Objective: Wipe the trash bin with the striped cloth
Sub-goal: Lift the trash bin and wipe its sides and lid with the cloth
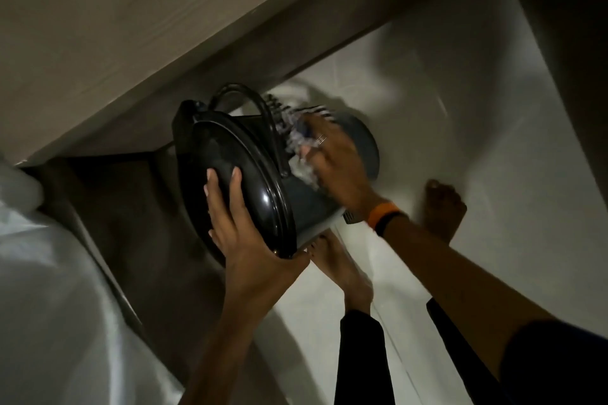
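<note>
A dark round trash bin [316, 204] is tipped on its side above the floor, its glossy black lid [227, 171] facing me and a wire handle arching over its top. My left hand [245, 227] grips the lid's lower rim, fingers spread on the lid. My right hand [332, 161], with rings and an orange wristband, presses the black-and-white striped cloth [296, 128] against the bin's side wall. The cloth is blurred and partly hidden under my fingers.
A wooden cabinet or table [131, 43] runs along the upper left, close to the bin. White fabric [49, 289] hangs at the lower left. My bare feet [444, 207] stand on the pale tiled floor [460, 108] below and right of the bin.
</note>
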`<control>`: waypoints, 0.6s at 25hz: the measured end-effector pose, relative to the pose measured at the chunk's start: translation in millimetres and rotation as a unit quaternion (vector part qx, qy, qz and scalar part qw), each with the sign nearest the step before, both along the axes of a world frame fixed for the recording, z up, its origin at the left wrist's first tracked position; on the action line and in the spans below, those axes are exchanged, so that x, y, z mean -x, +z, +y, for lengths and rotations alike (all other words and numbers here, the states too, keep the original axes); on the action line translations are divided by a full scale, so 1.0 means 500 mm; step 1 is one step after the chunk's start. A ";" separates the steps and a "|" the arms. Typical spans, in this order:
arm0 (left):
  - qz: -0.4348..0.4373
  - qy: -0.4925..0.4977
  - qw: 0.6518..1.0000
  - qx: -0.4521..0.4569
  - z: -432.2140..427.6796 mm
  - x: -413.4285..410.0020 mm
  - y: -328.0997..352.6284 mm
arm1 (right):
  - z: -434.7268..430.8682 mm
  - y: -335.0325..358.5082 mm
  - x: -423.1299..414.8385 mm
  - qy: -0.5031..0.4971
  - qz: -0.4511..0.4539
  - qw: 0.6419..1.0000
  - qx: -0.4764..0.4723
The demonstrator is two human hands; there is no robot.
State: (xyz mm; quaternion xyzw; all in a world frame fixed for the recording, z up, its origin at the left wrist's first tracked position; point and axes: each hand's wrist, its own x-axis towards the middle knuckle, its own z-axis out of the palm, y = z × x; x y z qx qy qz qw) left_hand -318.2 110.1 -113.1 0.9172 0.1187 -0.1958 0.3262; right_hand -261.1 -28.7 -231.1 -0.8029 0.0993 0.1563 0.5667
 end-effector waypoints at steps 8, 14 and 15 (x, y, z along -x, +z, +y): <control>0.056 0.086 0.994 -0.036 -0.089 -0.061 0.009 | 0.028 0.069 0.118 -0.111 0.040 0.975 -0.189; 0.047 0.166 0.985 0.007 -0.100 -0.129 0.002 | -0.088 -0.062 0.001 -0.221 0.157 0.960 -0.073; 0.049 0.158 0.986 0.002 -0.103 -0.136 0.003 | -0.099 -0.072 -0.017 -0.240 0.177 0.950 -0.089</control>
